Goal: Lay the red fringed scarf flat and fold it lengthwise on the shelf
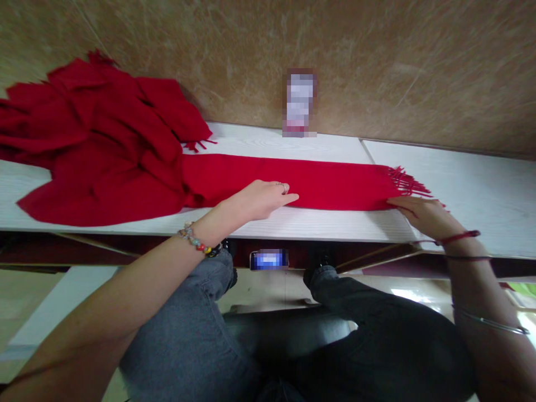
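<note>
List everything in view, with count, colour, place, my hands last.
table: one, white, across middle
wall: one, brown, behind table
scarf: one, red, lying flat on table
cloth heap: one, red, left, perhaps joined to scarf
blurred item: one, pale and pink, by wall
shoes: two, black, below table
blurred screen: one, blue, between shoes
trousers: one pair, grey, foreground
seat: one, dark, between trouser legs
floor: one, pale, below table
bead bracelet: one, multicoloured, left arm
ring: one, silver, left hand
wristbands: two, red and dark, right arm
bangle: one, silver, right arm
left hand: one, on scarf
right hand: one, at scarf's fringed end
</note>
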Motion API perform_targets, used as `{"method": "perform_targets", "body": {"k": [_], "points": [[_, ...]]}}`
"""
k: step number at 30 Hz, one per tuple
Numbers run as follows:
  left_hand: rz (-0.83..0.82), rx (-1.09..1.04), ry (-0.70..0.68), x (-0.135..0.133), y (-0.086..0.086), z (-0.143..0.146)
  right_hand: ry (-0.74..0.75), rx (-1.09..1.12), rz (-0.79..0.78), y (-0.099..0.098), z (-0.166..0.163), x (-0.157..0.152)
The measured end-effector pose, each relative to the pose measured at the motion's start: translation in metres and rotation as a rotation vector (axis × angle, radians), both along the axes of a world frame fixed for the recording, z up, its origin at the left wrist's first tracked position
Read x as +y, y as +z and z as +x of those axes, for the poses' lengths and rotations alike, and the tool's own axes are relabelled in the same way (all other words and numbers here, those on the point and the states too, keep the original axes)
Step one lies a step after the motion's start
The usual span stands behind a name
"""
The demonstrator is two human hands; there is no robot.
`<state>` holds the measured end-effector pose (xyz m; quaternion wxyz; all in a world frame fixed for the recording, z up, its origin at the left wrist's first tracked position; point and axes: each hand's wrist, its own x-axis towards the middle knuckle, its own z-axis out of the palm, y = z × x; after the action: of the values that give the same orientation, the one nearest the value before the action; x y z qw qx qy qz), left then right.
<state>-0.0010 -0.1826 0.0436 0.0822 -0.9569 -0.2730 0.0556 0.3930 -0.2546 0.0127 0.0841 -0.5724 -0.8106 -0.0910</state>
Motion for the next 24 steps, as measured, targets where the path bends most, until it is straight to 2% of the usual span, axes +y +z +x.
{"method": "perform_targets", "body": {"k": [6, 14, 19, 24], "points": [[0.091, -0.013, 0.012, 0.002, -0.007, 0.003, 0.041, -0.018, 0.094, -0.003, -0.001, 0.0], [0.175, -0.042, 0.006, 0.003, -0.007, 0.005, -0.136, -0.113, 0.117, -0.001, -0.007, -0.005], [0.165, -0.033, -0.012, 0.005, -0.005, 0.004, -0.072, -0.093, 0.161, -0.003, -0.004, -0.005], [0.153, 0.05, -0.005, 0.0, 0.003, 0.008, -0.088, -0.126, 0.225, -0.005, -0.003, -0.002]]}}
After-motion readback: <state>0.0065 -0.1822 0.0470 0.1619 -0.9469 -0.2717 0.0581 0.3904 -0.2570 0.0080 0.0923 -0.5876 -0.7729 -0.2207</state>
